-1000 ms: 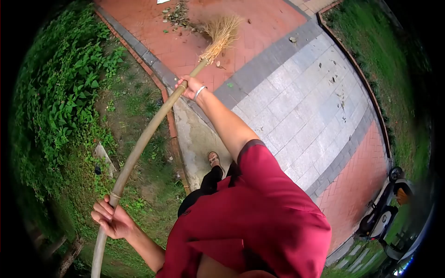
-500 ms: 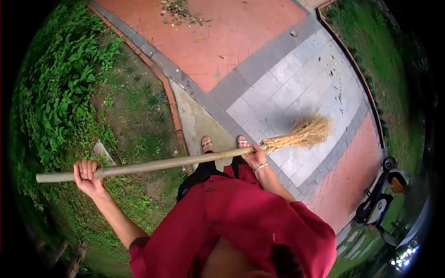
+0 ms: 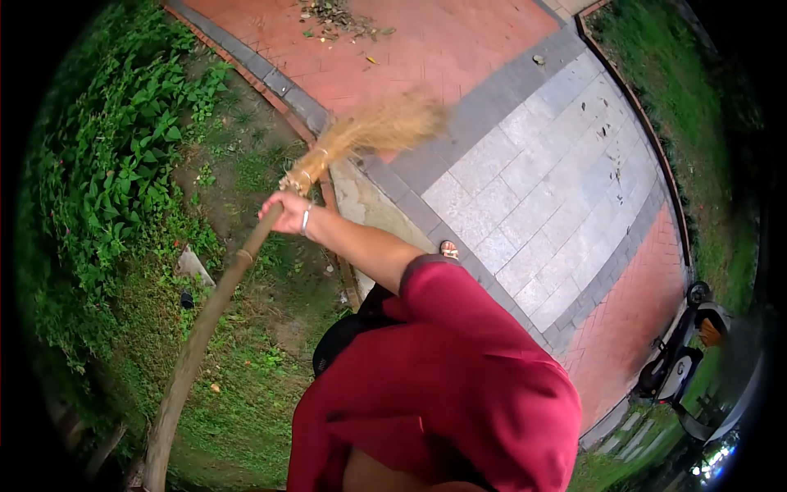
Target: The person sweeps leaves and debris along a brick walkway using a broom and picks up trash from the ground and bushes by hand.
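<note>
A straw broom slants across the left half of the head view. Its tan bristles (image 3: 384,127) are blurred and point up and to the right, over the grey border and red paving. My right hand (image 3: 287,213), with a bracelet at the wrist, is closed round the wooden handle (image 3: 201,336) just below the bound bristles. That arm reaches across my body to the left. The handle runs down to the lower left edge, where its far end is hidden. I cannot see my left hand.
A heap of dry leaves (image 3: 340,18) lies on the red paving at the top. Green plants (image 3: 115,156) and a brick edging (image 3: 283,111) line the left. Scattered leaves dot the grey paving (image 3: 525,180). A scooter (image 3: 680,353) stands at the right.
The broom has swung from nearly level to a steep slant, its bristles moving up and left. My right hand moved left with it, while my left hand has gone out of view.
</note>
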A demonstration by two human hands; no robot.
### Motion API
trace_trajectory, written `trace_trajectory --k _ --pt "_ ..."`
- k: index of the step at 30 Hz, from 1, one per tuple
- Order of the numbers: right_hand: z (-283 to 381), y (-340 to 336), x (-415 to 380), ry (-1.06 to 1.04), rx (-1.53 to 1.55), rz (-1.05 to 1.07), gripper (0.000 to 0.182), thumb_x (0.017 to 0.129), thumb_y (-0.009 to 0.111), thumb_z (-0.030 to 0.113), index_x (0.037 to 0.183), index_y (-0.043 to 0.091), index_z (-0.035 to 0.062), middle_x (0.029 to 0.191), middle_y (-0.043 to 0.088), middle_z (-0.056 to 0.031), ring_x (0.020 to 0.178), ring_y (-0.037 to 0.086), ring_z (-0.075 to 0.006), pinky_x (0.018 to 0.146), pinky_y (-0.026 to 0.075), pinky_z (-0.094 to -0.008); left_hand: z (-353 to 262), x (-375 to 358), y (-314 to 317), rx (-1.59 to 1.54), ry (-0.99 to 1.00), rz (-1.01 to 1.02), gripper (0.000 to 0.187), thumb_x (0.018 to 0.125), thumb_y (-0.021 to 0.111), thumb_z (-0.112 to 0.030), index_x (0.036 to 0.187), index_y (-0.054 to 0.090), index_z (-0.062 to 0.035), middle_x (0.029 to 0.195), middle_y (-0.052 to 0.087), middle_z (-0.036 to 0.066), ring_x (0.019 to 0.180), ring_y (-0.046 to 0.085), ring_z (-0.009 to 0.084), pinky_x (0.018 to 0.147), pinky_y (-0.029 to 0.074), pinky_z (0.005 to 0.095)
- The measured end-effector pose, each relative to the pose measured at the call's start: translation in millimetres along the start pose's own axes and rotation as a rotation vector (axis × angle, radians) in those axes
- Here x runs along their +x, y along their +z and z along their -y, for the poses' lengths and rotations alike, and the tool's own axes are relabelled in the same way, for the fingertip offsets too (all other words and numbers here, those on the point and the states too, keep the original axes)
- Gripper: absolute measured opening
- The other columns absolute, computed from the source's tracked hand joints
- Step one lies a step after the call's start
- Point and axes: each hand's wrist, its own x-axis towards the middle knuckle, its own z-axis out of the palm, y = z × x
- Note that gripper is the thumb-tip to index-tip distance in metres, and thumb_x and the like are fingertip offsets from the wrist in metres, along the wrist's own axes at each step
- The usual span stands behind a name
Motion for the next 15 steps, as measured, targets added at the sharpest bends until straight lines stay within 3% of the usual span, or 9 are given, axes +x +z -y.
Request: trace_trajectory --k 2,5,7,9,10,11,13,15 --pt "34 42 23 -0.101 -0.108 0.072 0.011 0.078 0.047 0.008 0.07 0.043 0.0033 0.065 0.046 -0.0104 0.062 0.049 -0.0241 0.07 0.048 -0.0408 23 -9 5 0.034 0.165 0.009 0.015 0.081 0.044 -0.022 0.072 0.038 -0.012 0.054 0.033 -0.004 0.049 0.034 0.0086 0.058 0.033 0.0294" --pt "79 75 -5 -0.327 -0.113 0.133 0.009 0.079 0.047 0.008 0.072 0.043 0.0037 0.066 0.048 -0.0089 0.06 0.05 -0.0236 0.068 0.049 -0.0401 52 -19 -36 0.086 0.158 -0.125 0.019 0.083 0.044 -0.026 0.071 0.037 -0.0132 0.055 0.033 -0.004 0.05 0.035 0.0094 0.058 0.032 0.0292" --pt "85 82 -24 -0.263 -0.155 0.191 0.008 0.08 0.048 0.008 0.078 0.042 0.0031 0.069 0.05 -0.0088 0.065 0.054 -0.0232 0.072 0.05 -0.0414 49 -18 -45 -0.021 0.251 -0.083 0.021 0.084 0.044 -0.028 0.07 0.038 -0.0135 0.056 0.033 -0.004 0.051 0.036 0.0101 0.061 0.035 0.0291" --pt "61 81 -58 -0.341 -0.3 0.14 0.011 0.082 0.05 0.008 0.083 0.041 0.0024 0.073 0.051 -0.0096 0.072 0.056 -0.0235 0.077 0.05 -0.0431 27 -27 -97 -0.27 0.115 0.023 0.009 0.075 0.047 -0.011 0.073 0.044 -0.0023 0.063 0.049 0.006 0.069 0.05 0.0179 0.085 0.031 0.0376" --pt "51 68 -78 -0.347 -0.254 0.109 0.011 0.083 0.05 0.008 0.085 0.041 0.0021 0.075 0.051 -0.0106 0.075 0.056 -0.024 0.079 0.05 -0.043 25 -34 -125 -0.36 0.167 -0.274 0.027 0.071 0.049 -0.008 0.059 0.025 -0.0141 0.049 0.025 -0.002 0.053 0.031 0.0118 0.069 0.028 0.0284" --pt "43 51 -103 -0.36 -0.205 0.08 0.012 0.084 0.05 0.009 0.088 0.041 0.0017 0.077 0.052 -0.0115 0.079 0.057 -0.0245 0.082 0.049 -0.0429 35 -42 -156 -0.461 0.139 -0.292 0.023 0.074 0.048 -0.008 0.061 0.029 -0.0113 0.053 0.032 0.001 0.054 0.033 0.0133 0.072 0.03 0.029" --pt "33 14 -164 -0.389 -0.121 0.016 0.011 0.083 0.05 0.008 0.088 0.042 0.0009 0.081 0.053 -0.013 0.083 0.057 -0.0249 0.083 0.048 -0.042 72 -53 -194 -0.366 0.108 -0.519 0.025 0.08 0.05 -0.011 0.062 0.033 -0.009 0.057 0.035 0.003 0.056 0.036 0.0153 0.075 0.032 0.0321" --pt "45 -50 -214 -0.455 -0.055 -0.04 0.011 0.083 0.051 0.007 0.089 0.044 0.0013 0.084 0.054 -0.0134 0.087 0.057 -0.0251 0.084 0.047 -0.0416 136 -53 -187 -0.262 0.059 -0.632 0.023 0.085 0.052 -0.015 0.068 0.04 -0.0044 0.064 0.039 0.005 0.062 0.04 0.0166 0.073 0.038 0.0337"
